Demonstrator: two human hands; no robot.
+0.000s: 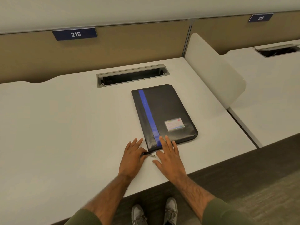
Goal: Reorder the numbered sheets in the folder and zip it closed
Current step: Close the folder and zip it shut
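The folder (164, 111) lies flat and shut on the bench (65, 119), a little toward one o'clock from the person. It is black, with a blue stripe (148, 114) running down its cover and a small card (174, 124) toward the cover's four o'clock. No numbered sheet is anywhere in view, so whatever order they are in is hidden inside. The zipper pull (152, 155) lies on the bench just off the folder's seven o'clock corner, at the end of a short dark tail of zipper. The left hand (131, 158) rests there with its fingers stretched forward and its thumb tucked against that tail. Whether it actually pinches the tail I cannot tell. The right hand (170, 158) is spread wide and holds nothing, its fingertips lying on the folder's near edge at six o'clock. From where I stand the zip looks run all the way round and closed. This could be either end of the job — a folder not yet opened, with unzipping, reordering and zipping all left, or one just finished. Nothing visible settles which.
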